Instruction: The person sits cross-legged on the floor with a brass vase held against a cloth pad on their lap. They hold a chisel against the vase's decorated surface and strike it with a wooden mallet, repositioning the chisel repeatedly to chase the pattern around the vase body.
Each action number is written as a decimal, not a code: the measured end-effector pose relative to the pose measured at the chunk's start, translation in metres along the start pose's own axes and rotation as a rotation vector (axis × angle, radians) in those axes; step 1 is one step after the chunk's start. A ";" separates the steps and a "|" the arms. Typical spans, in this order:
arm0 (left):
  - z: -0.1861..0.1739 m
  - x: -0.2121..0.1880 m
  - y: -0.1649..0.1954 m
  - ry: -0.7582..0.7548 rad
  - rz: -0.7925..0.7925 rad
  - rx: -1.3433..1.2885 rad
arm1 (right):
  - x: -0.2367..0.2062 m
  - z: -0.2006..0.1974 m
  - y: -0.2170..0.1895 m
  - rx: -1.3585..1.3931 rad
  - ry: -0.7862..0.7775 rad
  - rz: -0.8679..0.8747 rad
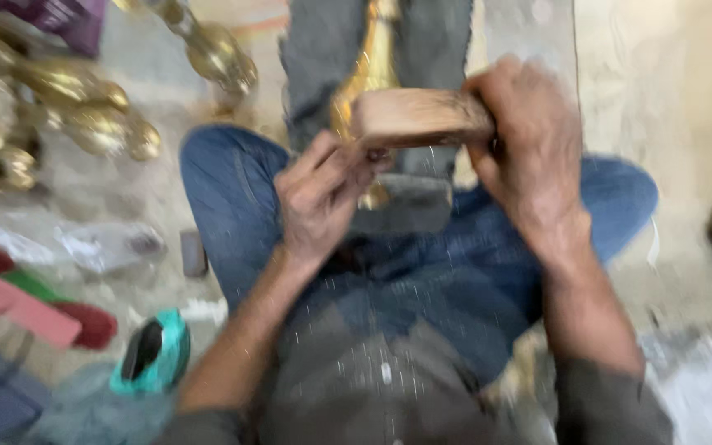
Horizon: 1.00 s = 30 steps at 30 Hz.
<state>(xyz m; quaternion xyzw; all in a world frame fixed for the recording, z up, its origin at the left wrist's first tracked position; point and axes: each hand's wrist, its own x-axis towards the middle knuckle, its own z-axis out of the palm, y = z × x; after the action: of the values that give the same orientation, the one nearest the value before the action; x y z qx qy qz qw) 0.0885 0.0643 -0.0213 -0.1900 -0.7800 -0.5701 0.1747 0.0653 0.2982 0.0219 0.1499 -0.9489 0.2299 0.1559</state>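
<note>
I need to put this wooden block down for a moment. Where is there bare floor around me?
Bare floor lies to the right, beyond the right hand and knee. The left is crowded: brass pieces, scraps, a teal object. The wooden block sits in both hands; left hand.

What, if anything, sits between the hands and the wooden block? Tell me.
Nothing visible. The right hand grips the wooden block at its right end, and the left hand touches it from below left. The brass piece lies behind it.

Head camera, looking straight down, close in.
Lap fills centre; brass pieces [67,99] sit on the floor at ten o'clock.
</note>
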 end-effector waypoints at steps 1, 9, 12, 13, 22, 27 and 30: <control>0.003 0.009 -0.008 0.058 -0.021 -0.098 | 0.005 0.012 -0.002 0.212 0.012 0.102; 0.016 0.031 -0.043 0.359 -0.332 -0.900 | 0.013 0.032 -0.019 0.499 -0.189 0.377; 0.012 0.030 -0.049 0.320 -0.392 -0.982 | 0.017 0.035 -0.028 0.588 -0.334 0.607; 0.011 0.031 -0.052 0.299 -0.406 -1.004 | 0.018 0.036 -0.031 0.651 -0.320 0.582; 0.019 0.027 -0.085 0.369 -0.509 -1.190 | 0.018 0.048 -0.058 0.244 -0.028 0.349; 0.018 0.029 -0.075 0.374 -0.451 -1.084 | 0.018 0.050 -0.064 0.136 -0.016 0.305; -0.004 0.030 -0.058 0.154 -0.281 -0.662 | 0.017 0.036 -0.048 0.257 -0.124 0.457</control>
<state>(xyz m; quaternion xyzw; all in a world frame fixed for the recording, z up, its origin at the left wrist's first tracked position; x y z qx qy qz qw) 0.0336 0.0470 -0.0530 -0.0838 -0.5565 -0.8225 0.0818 0.0587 0.2366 0.0166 -0.0360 -0.9289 0.3680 0.0210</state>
